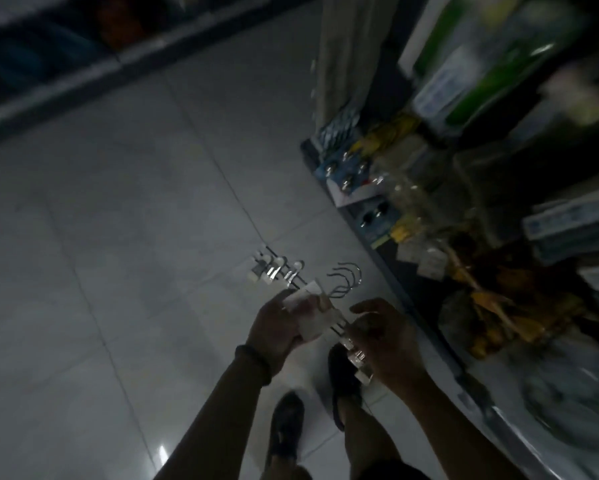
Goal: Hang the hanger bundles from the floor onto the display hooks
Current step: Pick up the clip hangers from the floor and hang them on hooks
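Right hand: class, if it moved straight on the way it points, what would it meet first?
The bundle, already at its fingers; just beyond, probably the left hand, though depth is unclear.

Left hand, right hand close together, fingers curled, gripping.

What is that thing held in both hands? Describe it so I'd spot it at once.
Look at the pale tiled floor left of the crowded shelf. Low in the middle, the left hand and right hand grip the hanger bundle. Only it has curved wire hooks and shiny clips along a bar.
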